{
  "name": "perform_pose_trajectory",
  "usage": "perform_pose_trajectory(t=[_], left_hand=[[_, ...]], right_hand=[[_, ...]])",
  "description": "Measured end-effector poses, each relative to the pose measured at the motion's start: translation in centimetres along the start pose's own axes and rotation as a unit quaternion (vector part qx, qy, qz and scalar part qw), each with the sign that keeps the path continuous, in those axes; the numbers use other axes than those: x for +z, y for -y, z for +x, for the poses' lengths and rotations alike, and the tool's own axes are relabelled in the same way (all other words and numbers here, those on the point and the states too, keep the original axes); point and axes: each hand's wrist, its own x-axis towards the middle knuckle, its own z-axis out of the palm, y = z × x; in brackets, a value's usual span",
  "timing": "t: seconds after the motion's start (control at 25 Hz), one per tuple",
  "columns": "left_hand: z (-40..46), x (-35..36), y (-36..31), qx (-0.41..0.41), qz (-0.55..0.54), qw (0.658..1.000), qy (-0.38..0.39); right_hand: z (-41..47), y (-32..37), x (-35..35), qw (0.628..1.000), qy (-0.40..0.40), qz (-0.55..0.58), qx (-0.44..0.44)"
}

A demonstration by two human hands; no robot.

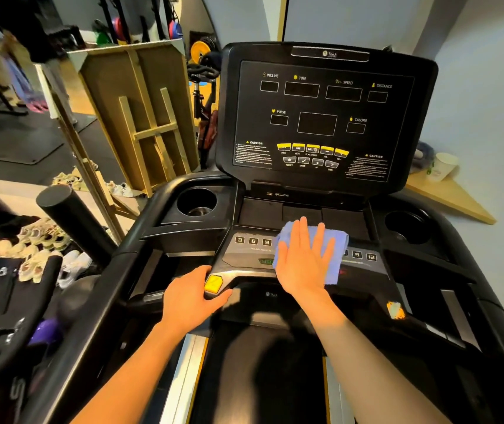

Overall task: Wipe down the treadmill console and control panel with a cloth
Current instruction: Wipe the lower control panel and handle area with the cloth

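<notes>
Blue cloth: folded, lying on the treadmill's lower control panel beneath the right hand, whose fingers are straight, slightly spread and pressing flat on it; cloth edges show beyond the fingertips and to their right. Numbered keys flank the fingers on both sides. Left hand: resting on the front handlebar, fingers loosely curved, thumb beside the yellow safety key. Upright console: beyond the fingertips, display dark.

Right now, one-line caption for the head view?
Right hand presses a blue cloth flat on the treadmill control panel; left hand rests beside it.
</notes>
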Motion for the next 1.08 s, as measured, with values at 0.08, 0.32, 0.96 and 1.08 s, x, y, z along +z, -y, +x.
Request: perform_pose_trajectory(t=[0.08,0.32,0.96,1.08], left_hand=[[0.0,-0.1,0.1,-0.002,0.004,1.0,0.007],[0.1,0.0,0.0,-0.007,0.024,1.0,0.002],[-0.1,0.4,0.6,0.048,0.013,0.998,-0.039],[-0.1,0.4,0.8,0.059,0.004,0.997,-0.047]], right_hand=[[-0.1,1.8,0.4,1.0,0.012,0.006,-0.029],[-1.6,6.1,1.7,0.99,0.018,-0.006,-0.139],[-5.3,7.1,3.9,0.878,0.031,0.057,-0.475],[-4.2,6.2,3.7,0.853,-0.007,0.113,-0.509]])
